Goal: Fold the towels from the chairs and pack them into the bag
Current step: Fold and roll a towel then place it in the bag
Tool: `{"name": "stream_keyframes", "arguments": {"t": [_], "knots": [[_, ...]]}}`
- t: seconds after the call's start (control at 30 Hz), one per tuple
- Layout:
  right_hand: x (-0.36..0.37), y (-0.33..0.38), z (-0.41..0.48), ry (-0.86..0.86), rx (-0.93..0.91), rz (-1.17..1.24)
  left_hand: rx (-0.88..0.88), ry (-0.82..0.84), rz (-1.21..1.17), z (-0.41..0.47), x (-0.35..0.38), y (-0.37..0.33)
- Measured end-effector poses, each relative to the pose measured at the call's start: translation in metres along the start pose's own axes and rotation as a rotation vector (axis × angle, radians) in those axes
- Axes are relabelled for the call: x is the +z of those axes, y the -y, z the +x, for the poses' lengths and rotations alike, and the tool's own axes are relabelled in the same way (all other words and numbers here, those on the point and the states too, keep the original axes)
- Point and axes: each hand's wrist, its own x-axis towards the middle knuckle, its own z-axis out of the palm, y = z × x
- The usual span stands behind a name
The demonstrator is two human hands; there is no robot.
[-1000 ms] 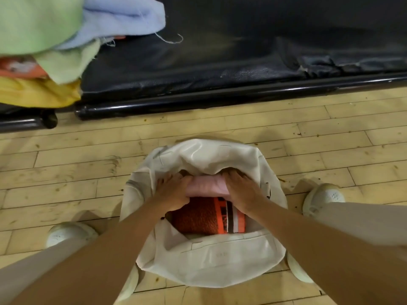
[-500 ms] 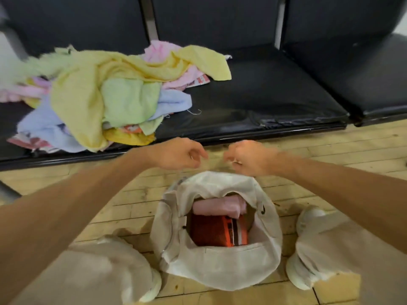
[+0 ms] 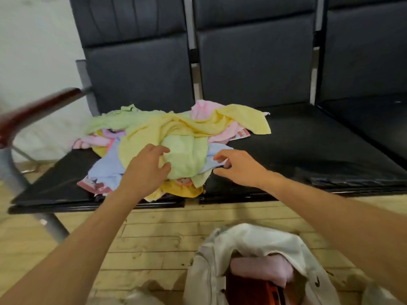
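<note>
A big heap of unfolded towels lies on the chairs, beyond the bag. The left hand rests half-curled on it, gripping nothing yet. The right hand hovers open and empty. Inside the bag sit only a folded pink towel and an orange towel, so most of the work looks left.

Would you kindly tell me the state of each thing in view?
towel pile: unfolded, heaped on chair seat.
bag: open, on the floor.
pink towel: folded, inside the bag.
left hand: open, at the green towel.
right hand: open, at the blue towel.
</note>
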Motion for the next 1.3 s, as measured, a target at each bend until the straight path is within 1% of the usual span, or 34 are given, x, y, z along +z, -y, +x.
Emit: {"name": "stream_keyframes", "arguments": {"t": [0.07, 0.1, 0.13, 0.2, 0.27, 0.37, 0.43, 0.5, 0.53, 0.6, 0.67, 0.73, 0.83, 0.93, 1.0, 1.07, 1.13, 1.2, 1.23, 1.3], "knots": [[0.018, 0.013, 0.017, -0.026, 0.075, 0.168, -0.115, -0.155, 0.039, 0.002, -0.005, 0.015], [0.026, 0.021, 0.024, -0.027, 0.114, 0.255, -0.188, -0.186, 0.035, 0.003, -0.006, 0.023], [0.033, 0.028, 0.030, -0.026, 0.140, 0.311, -0.254, -0.160, 0.007, 0.002, -0.007, 0.031], [0.044, 0.040, 0.038, -0.030, 0.145, 0.318, -0.315, -0.048, -0.051, -0.004, -0.002, 0.044], [0.049, 0.045, 0.040, -0.046, 0.158, 0.314, -0.319, -0.025, -0.043, -0.011, 0.004, 0.049], [0.044, 0.047, 0.037, -0.048, 0.173, 0.316, -0.260, -0.141, -0.073, -0.010, 0.003, 0.043], [0.037, 0.047, 0.034, -0.079, 0.164, 0.308, -0.193, -0.203, -0.197, -0.006, -0.006, 0.029], [0.026, 0.052, 0.034, -0.117, 0.165, 0.339, -0.155, -0.204, -0.404, -0.005, -0.014, 0.010], [0.020, 0.056, 0.035, -0.113, 0.186, 0.409, -0.143, -0.164, -0.529, -0.008, -0.018, -0.001], [0.008, 0.066, 0.037, -0.062, 0.273, 0.650, -0.109, -0.020, -0.737, -0.015, -0.022, -0.023], [-0.005, 0.073, 0.034, -0.002, 0.366, 0.903, -0.047, 0.148, -0.858, -0.020, -0.019, -0.039], [-0.015, 0.071, 0.026, 0.007, 0.416, 1.001, 0.010, 0.280, -0.921, -0.022, -0.013, -0.053], [-0.031, 0.051, 0.011, -0.093, 0.461, 1.057, 0.006, 0.390, -0.936, -0.022, -0.006, -0.077], [-0.056, 0.024, -0.009, -0.147, 0.460, 1.029, -0.005, 0.458, -0.889, -0.019, 0.007, -0.101], [-0.074, 0.006, -0.026, -0.167, 0.419, 0.898, -0.010, 0.533, -0.858, -0.015, 0.021, -0.114], [-0.089, -0.014, -0.044, -0.158, 0.378, 0.767, -0.048, 0.530, -0.820, -0.008, 0.038, -0.125], [-0.100, -0.031, -0.061, -0.126, 0.333, 0.705, -0.122, 0.458, -0.794, 0.000, 0.053, -0.136], [-0.107, -0.043, -0.072, -0.067, 0.306, 0.654, -0.250, 0.399, -0.865, 0.009, 0.069, -0.146], [-0.110, -0.046, -0.074, -0.019, 0.289, 0.613, -0.329, 0.391, -0.919, 0.014, 0.079, -0.149], [-0.115, -0.049, -0.078, 0.086, 0.260, 0.582, -0.428, 0.437, -1.022, 0.021, 0.096, -0.153]]}}
